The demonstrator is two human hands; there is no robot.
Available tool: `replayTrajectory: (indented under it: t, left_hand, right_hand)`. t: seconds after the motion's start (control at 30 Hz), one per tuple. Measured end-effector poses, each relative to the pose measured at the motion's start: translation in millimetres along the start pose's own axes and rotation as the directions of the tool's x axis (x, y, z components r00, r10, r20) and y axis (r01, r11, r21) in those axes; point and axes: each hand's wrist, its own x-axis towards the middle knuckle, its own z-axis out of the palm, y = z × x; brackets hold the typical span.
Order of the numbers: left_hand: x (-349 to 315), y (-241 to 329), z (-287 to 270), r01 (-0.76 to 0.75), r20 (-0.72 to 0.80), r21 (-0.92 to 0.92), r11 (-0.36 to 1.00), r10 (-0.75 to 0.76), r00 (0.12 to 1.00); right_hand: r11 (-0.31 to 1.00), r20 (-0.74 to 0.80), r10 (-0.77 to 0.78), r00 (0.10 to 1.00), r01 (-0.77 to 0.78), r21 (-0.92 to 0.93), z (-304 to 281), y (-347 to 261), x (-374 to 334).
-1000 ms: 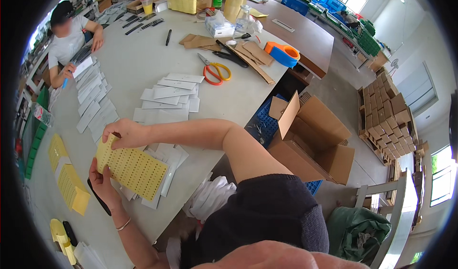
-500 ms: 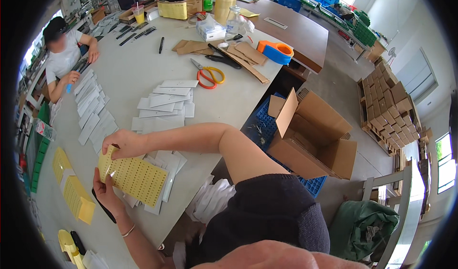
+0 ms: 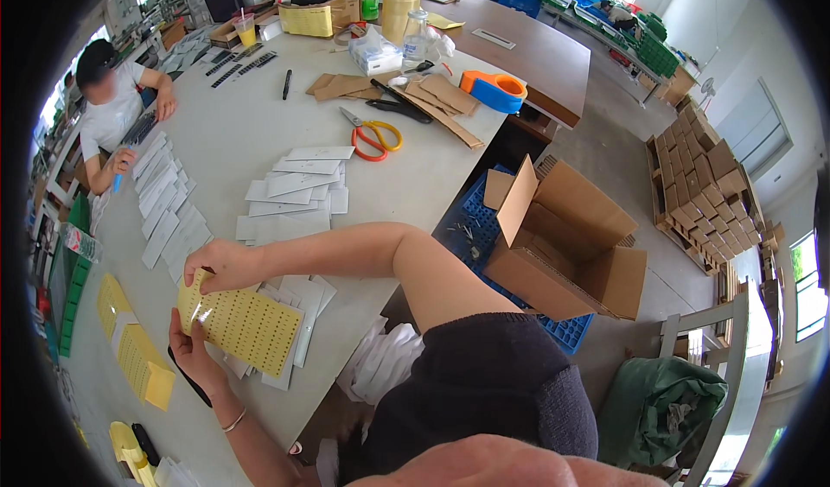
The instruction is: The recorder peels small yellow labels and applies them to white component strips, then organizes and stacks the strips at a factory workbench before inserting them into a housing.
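A yellow sheet of small labels (image 3: 246, 323), printed in rows, is held between my two hands over the table. My right hand (image 3: 221, 264) pinches its upper left corner, with the arm reaching across from the right. At the left edge, my left hand (image 3: 195, 354) grips the same sheet lower down; its thumb lies on the face. The sheet bends a little near my fingers, and its far end lies over a loose pile of white envelope-like packets (image 3: 304, 301). More yellow label sheets (image 3: 137, 353) lie on the table to the left.
Overlapping white packets (image 3: 298, 189) lie beyond my right arm. Scissors (image 3: 373, 134), cardboard strips (image 3: 441, 98) and a tape dispenser (image 3: 493, 92) are farther back. An open carton (image 3: 553, 262) stands right of the table. A co-worker (image 3: 117, 98) sits at the far left.
The view has shifted slightly. My hands keep nearly the same hold on the yellow sheet. The co-worker's hand with a blue object has moved a little lower.
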Motion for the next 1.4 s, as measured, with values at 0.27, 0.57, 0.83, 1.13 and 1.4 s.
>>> replayTrajectory:
  t: [0.27, 0.57, 0.83, 1.13, 1.4]
  left_hand:
    - [-4.8, -2.6, -10.4, 0.006, -0.055, 0.071, 0.997, -0.002, 0.999]
    - [-6.3, -3.6, -8.6, -0.088, -0.074, 0.253, 0.963, 0.11, 0.991]
    - [-8.5, 14.8, -12.0, -0.191, -0.012, 0.413, 0.89, 0.215, 0.976]
    - [-1.2, 1.7, -12.7, -0.307, -0.051, 0.217, 0.927, 0.325, 0.944]
    - [-7.8, 13.6, -17.4, 0.233, 0.179, -0.572, 0.787, -0.158, 0.971]
  right_hand:
    - [0.993, -0.024, -0.098, 0.995, 0.096, -0.074, 12.0, 15.2, 7.6]
    - [0.98, 0.132, 0.2, 0.971, -0.198, -0.024, -0.2, 5.9, 8.5]
    - [0.982, 0.064, 0.116, 0.991, -0.105, -0.154, 1.8, 10.6, 7.0]
    - [0.953, 0.016, -0.04, 0.999, 0.043, -0.3, 2.2, 14.1, 6.8]
    - [0.91, 0.114, 0.288, 0.951, -0.309, 0.276, 6.3, -2.4, 2.7]
